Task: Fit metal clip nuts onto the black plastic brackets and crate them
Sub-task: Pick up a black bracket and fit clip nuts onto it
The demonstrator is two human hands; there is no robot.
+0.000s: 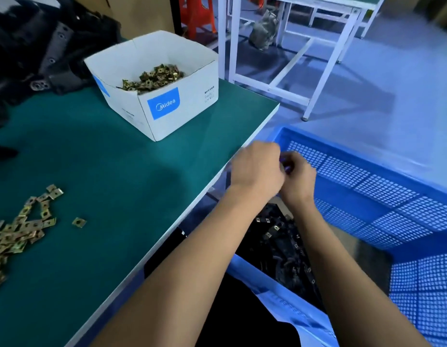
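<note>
Over the blue crate [367, 186], left hand [255, 169] and right hand [299, 177] meet, fingers curled together — what they pinch is blurred, cannot tell. Finished brackets [280, 236] lie in the crate; clip nuts [19, 229] litter the table [117, 171] — more fill the box [154, 78].

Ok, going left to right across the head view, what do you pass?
Loose clip nuts on the green table → white box of nuts → left hand → right hand → blue crate.
</note>
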